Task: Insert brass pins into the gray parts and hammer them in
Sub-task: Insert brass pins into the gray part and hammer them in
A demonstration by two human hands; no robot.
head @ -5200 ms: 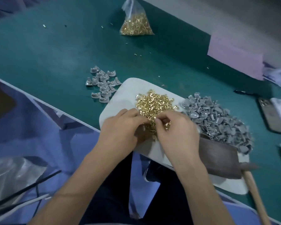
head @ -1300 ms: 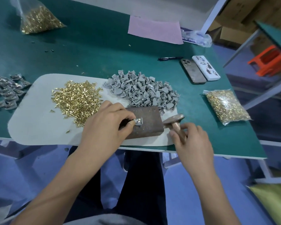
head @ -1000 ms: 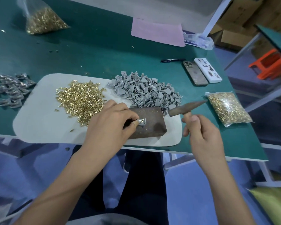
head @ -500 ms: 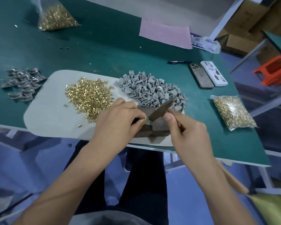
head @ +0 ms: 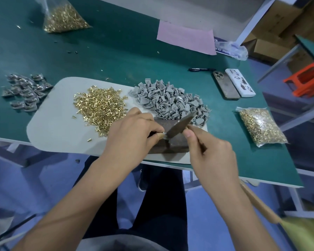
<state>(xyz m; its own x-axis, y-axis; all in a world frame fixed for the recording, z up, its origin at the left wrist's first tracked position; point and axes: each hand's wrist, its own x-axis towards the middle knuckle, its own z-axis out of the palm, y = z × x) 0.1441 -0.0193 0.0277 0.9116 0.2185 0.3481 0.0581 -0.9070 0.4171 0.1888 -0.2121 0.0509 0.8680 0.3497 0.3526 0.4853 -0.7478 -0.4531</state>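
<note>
My left hand (head: pixel 132 133) pinches a small gray part, mostly hidden by my fingertips, on a dark brown metal block (head: pixel 172 142) near the table's front edge. My right hand (head: pixel 210 156) grips a hammer close to its head; the dark hammer head (head: pixel 179 126) is down over the part and the wooden handle (head: pixel 257 201) trails back to the lower right. A loose pile of brass pins (head: pixel 100 107) and a heap of gray parts (head: pixel 169 100) lie on a pale mat (head: pixel 53 127).
A group of parts (head: pixel 25 91) lies on the green table left of the mat. Bags of brass pins sit at the back left (head: pixel 63 19) and at the right (head: pixel 259 125). Two phones (head: pixel 232 85), a pen (head: pixel 200 69) and pink paper (head: pixel 185 38) lie farther back.
My right hand picked up the hammer from beside the block, raised it and brought its head down onto the part. My left hand kept holding the part on the block.
</note>
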